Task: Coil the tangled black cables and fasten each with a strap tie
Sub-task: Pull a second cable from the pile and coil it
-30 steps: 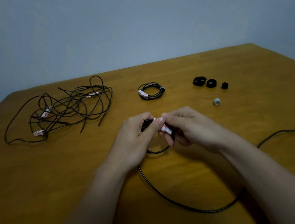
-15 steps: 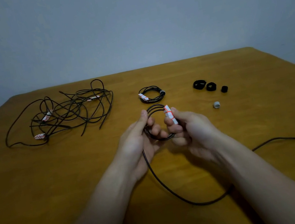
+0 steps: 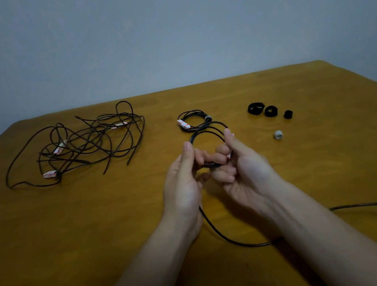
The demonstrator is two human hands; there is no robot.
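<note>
1. both hands grasp one small coil (image 3: 207, 129) of black cable: the left hand (image 3: 184, 184) pinches its left side between thumb and curled fingers, and the right hand (image 3: 245, 170) holds its right side, thumb up against the loop and fingers curled round the lower strands.
2. the coil is lifted above the wooden table (image 3: 49, 243), near its middle; a white-and-red label (image 3: 229, 156) peeks out at the right hand.
3. below the coil, the loose tail (image 3: 224, 235) of the same cable runs toward the person, passes under the right forearm and leaves at the right edge.
4. just beyond the coil, a finished coil (image 3: 194, 123) lies flat on the table.
5. well to the left of the coil lies the tangle of black cables (image 3: 87, 145), with several white-and-red labels among its strands.
6. right of the coil, three black strap ties (image 3: 270, 111) sit in a row; a grey strap tie (image 3: 278, 134) sits apart, nearer the person.
</note>
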